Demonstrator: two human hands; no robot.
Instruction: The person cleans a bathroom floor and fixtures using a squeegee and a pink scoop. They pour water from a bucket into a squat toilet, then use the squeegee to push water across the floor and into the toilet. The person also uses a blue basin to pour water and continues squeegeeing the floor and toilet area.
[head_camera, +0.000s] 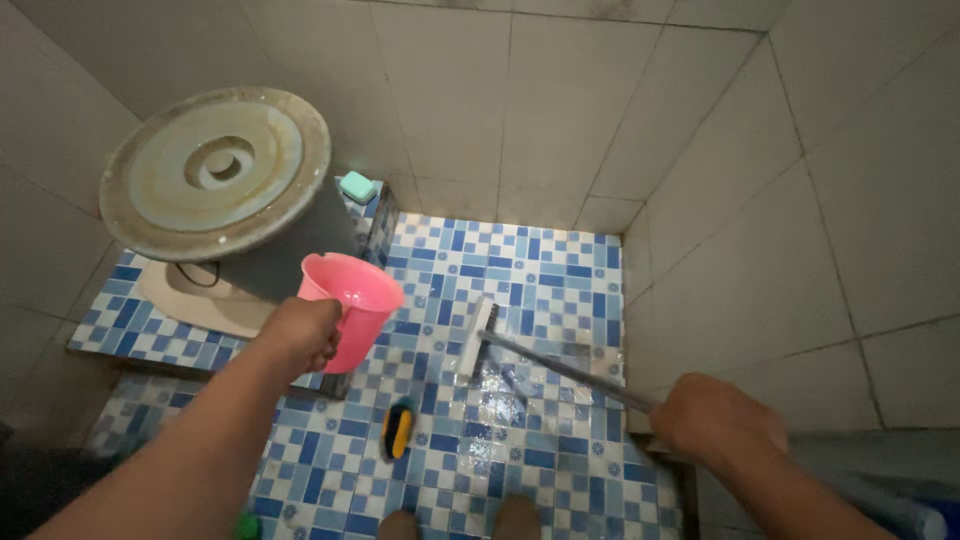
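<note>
My left hand (300, 335) grips a pink plastic scoop (352, 305) by its handle, held over the blue-and-white checked floor tiles (540, 280). My right hand (718, 418) is closed on the long grey handle of a floor brush (560, 368). The brush's white head (477, 335) rests on the wet tiles in the middle of the floor. A small hand brush in yellow and black (397, 428) lies on the floor below the scoop. My toes (460, 522) show at the bottom edge.
A big dark water barrel with a round pale lid (215, 170) stands at the left on a raised tiled step. A squat toilet pan (195, 300) lies beside it. A green soap (357, 185) sits behind. Pale tiled walls (760, 200) close in at back and right.
</note>
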